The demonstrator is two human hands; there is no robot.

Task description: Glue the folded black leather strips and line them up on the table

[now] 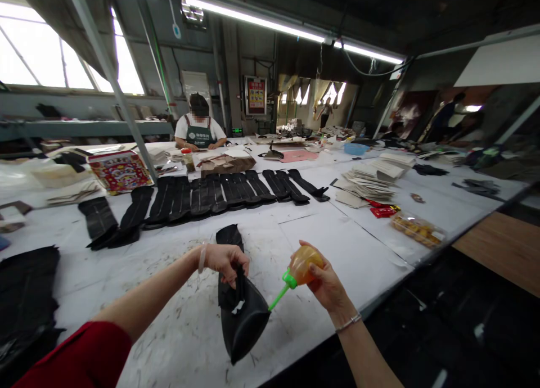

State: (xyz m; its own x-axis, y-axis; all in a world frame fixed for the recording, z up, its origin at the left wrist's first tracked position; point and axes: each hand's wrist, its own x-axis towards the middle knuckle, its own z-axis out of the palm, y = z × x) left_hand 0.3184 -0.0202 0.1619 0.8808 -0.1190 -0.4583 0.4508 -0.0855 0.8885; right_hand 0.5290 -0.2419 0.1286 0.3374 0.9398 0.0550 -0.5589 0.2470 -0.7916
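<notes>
My left hand pinches the edge of a black leather piece, shaped like a boot or shoe upper, whose rounded end tilts towards me above the white table. A small white patch shows on its folded edge. In my right hand is a squeeze bottle of amber liquid, likely glue, with a green cap and long green nozzle. The nozzle tip meets the right edge of the black piece. Fingers of my right hand wrap around the bottle's body.
Beyond my hands lies a row of black leather pieces, with a further black stack at left. Pale sheets, a red packet and a clear food box sit at right. Across the table a person works.
</notes>
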